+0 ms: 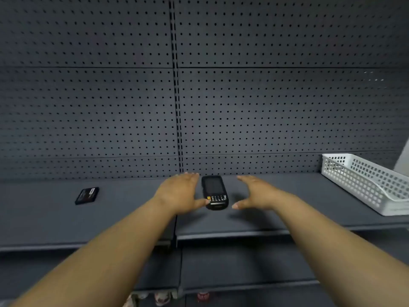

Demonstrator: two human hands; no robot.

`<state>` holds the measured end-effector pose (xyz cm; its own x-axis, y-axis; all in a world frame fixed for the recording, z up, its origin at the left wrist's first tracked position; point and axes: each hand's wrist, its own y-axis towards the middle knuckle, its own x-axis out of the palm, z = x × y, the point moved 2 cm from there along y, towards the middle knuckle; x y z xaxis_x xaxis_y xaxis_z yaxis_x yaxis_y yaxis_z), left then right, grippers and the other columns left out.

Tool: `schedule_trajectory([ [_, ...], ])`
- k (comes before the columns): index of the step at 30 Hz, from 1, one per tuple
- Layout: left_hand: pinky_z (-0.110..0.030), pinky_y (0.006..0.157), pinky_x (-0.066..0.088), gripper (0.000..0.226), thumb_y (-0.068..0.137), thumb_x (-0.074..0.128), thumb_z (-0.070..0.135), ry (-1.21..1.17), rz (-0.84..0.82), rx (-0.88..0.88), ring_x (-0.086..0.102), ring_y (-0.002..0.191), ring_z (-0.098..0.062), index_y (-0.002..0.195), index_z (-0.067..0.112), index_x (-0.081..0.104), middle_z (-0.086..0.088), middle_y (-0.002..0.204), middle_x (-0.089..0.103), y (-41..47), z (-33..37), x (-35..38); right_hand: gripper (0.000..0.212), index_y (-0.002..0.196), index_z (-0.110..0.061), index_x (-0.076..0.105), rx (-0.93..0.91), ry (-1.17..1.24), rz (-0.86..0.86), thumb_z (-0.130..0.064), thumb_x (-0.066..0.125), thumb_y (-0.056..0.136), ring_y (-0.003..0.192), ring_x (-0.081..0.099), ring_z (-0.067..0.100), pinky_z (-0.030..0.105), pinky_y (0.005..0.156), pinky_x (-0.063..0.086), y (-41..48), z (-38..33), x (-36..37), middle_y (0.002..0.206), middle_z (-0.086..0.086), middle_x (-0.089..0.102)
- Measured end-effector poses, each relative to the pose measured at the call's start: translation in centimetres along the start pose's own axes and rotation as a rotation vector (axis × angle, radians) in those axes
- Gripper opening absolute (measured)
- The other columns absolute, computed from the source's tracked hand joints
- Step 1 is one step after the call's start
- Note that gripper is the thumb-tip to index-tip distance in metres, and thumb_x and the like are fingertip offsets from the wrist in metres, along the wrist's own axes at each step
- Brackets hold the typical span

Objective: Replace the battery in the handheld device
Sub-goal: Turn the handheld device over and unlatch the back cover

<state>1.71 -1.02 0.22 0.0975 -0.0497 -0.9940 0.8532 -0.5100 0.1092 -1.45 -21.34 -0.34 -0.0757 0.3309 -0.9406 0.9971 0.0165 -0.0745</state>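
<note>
A black handheld device (214,192) with a dark screen and a small keypad lies face up on the grey shelf (276,207), near the back panel. My left hand (180,192) is just left of it, fingers spread, thumb touching the keypad end. My right hand (254,192) hovers open just right of the device, with a small gap between them. A flat black battery (87,195) with a label lies on the shelf well to the left, apart from both hands.
A white perforated plastic basket (367,182) stands at the right end of the shelf. A grey pegboard wall (132,96) rises behind. A lower shelf (243,269) sits below the front edge.
</note>
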Motion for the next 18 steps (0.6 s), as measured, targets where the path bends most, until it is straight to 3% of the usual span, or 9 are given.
schedule_trajectory([
  [8,-0.036,0.114,0.028,0.081,0.082,0.051,0.063,-0.039,-0.081,0.116,0.030,0.142,-0.021,0.144,0.017,0.030,-0.005,0.153,0.035,5.6,-1.9,2.7,0.104,0.152,-0.017,0.015,0.111,0.022,-0.123,-0.038,0.078,0.073,0.148,0.017,0.021,0.033,0.121,0.018,6.8,1.0,1.8,0.161,0.004,0.014],
  [13,-0.036,0.110,0.035,0.090,0.074,0.058,0.066,-0.098,-0.269,0.148,0.035,0.138,-0.022,0.145,0.019,0.028,-0.004,0.151,0.037,7.5,-2.5,4.9,0.105,0.152,-0.016,0.015,0.103,-0.010,-0.225,-0.037,0.079,0.072,0.147,0.021,0.020,0.030,0.119,0.020,9.0,2.0,2.8,0.160,0.002,0.018],
  [18,-0.039,0.112,0.036,0.102,0.067,0.065,0.067,-0.156,-0.341,0.158,0.037,0.138,-0.020,0.148,0.022,0.021,-0.001,0.154,0.034,8.5,-2.7,5.9,0.104,0.151,-0.017,0.021,0.059,0.001,-0.301,-0.034,0.082,0.068,0.144,0.027,0.018,0.032,0.120,0.022,10.3,2.6,3.0,0.158,0.001,0.025],
])
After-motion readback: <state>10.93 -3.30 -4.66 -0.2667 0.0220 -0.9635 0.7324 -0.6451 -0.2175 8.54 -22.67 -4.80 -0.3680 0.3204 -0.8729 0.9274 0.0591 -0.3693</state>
